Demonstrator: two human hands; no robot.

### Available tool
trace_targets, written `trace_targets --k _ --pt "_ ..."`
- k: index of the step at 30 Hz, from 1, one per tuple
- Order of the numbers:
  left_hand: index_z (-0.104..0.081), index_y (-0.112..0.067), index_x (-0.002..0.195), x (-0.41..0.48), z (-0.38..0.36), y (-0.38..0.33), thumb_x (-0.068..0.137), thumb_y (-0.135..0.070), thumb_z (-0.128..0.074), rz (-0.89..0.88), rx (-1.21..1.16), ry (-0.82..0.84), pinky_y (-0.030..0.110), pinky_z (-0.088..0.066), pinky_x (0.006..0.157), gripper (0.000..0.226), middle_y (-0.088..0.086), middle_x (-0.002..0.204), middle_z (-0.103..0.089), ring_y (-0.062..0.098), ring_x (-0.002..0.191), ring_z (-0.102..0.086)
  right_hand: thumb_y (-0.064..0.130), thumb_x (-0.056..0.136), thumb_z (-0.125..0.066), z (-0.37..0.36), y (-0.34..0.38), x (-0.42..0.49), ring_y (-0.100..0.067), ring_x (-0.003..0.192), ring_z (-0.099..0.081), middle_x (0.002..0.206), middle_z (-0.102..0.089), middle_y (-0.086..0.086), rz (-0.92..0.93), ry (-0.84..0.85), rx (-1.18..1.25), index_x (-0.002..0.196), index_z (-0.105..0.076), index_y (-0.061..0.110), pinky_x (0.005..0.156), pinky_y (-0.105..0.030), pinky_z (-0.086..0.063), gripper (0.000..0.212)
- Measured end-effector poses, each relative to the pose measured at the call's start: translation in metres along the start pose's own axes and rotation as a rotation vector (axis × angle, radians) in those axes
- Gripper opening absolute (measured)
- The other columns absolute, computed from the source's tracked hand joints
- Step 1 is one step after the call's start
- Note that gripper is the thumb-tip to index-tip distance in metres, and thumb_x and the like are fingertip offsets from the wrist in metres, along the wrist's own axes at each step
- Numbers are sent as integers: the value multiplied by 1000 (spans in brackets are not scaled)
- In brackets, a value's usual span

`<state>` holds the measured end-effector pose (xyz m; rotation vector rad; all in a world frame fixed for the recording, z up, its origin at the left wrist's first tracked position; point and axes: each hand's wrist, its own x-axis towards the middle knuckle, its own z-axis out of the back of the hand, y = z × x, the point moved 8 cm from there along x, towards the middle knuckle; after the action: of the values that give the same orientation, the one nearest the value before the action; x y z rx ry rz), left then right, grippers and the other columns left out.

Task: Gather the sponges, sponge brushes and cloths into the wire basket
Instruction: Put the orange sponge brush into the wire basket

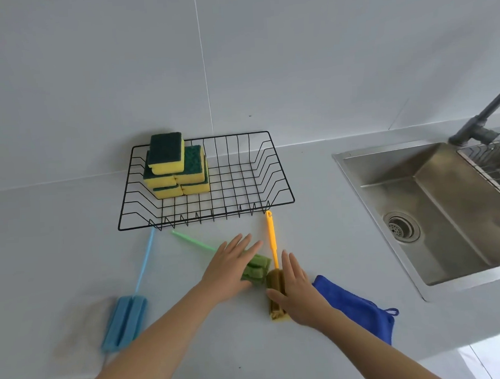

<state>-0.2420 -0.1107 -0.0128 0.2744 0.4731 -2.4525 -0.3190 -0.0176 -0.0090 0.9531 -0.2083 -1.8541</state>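
A black wire basket (277,184) stands against the wall with several yellow-and-green sponges (175,167) stacked in its left part. Three sponge brushes lie on the counter in front of it: a blue one (125,321) at the left, a green one (258,269) in the middle, a yellow one (272,240) to its right. My left hand (230,266) lies flat over the green brush's head, fingers spread. My right hand (296,292) rests over the yellow brush's sponge head, fingers apart. A blue cloth (358,308) lies right of my right hand; a white cloth (79,340) lies under the blue brush.
A steel sink (437,207) with a drain is set into the counter at the right, with a grey tap (479,122) and a metal rack (496,162) over its far corner. The tiled wall runs behind the basket.
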Motion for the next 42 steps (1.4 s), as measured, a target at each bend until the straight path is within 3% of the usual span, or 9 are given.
trace_targets --k 5,8,16,19,22,25,32,39,42 --pt "-11 -23 146 6 0 -18 86 -24 -60 -64 15 38 39 -7 119 78 3 158 -8 21 146 -1 27 93 -46 -6 -6 1 -27 128 -39 149 -25 -12 -84 14 44 146 4 9 100 -33 -41 75" --pt "-14 -24 145 10 0 -30 83 -24 -62 -117 20 62 39 -11 119 79 2 157 -12 21 145 -5 19 90 -46 -2 -9 1 -27 113 -49 138 -36 -13 -148 2 82 142 -13 8 89 -34 -49 63" --pt "-21 -21 145 26 34 -51 86 -8 -45 -171 4 29 34 -5 119 65 1 158 -11 17 146 -1 12 84 -49 39 -21 -25 -23 107 -50 128 -49 -9 -175 -71 151 129 -41 9 86 -29 -43 46" --pt "-35 -18 140 36 52 -54 89 -4 -41 -202 70 -29 34 -12 116 53 3 152 -29 18 142 -18 9 83 -49 62 -25 -39 -14 97 -45 125 -53 -4 -128 -120 164 129 -46 15 81 -22 -38 46" --pt "-59 -13 118 43 65 -50 91 -13 -44 -204 57 -29 38 -36 104 31 5 126 -60 23 121 -49 8 82 -49 85 -26 -51 -11 96 -48 111 -53 4 -78 -176 188 125 -50 19 69 -13 -38 44" --pt "-66 -11 101 42 78 -41 93 -23 -44 -152 -16 -11 42 -49 87 26 5 108 -67 23 102 -59 8 81 -52 108 -22 -53 -12 95 -50 103 -53 6 -30 -238 194 119 -56 21 66 -7 -36 40" --pt "-71 -14 97 25 125 -9 91 -26 -53 -92 -326 -55 25 -36 60 22 4 75 -59 12 64 -46 2 78 -56 159 22 -31 -14 91 -52 96 -55 4 145 -331 148 110 -61 15 66 -9 -38 35" --pt "-65 -13 113 12 172 58 89 -16 -57 27 -298 -177 17 -36 63 25 -11 76 -53 12 71 -50 -6 71 -56 190 98 30 -14 88 -49 98 -59 -3 400 -331 -23 110 -62 4 66 3 -35 41" --pt "-63 -15 113 16 176 88 92 -21 -51 83 -121 -187 27 -39 64 24 -5 82 -58 19 78 -53 0 74 -55 186 122 69 -14 91 -48 110 -63 -8 447 -294 -103 114 -59 7 76 -16 -40 41"
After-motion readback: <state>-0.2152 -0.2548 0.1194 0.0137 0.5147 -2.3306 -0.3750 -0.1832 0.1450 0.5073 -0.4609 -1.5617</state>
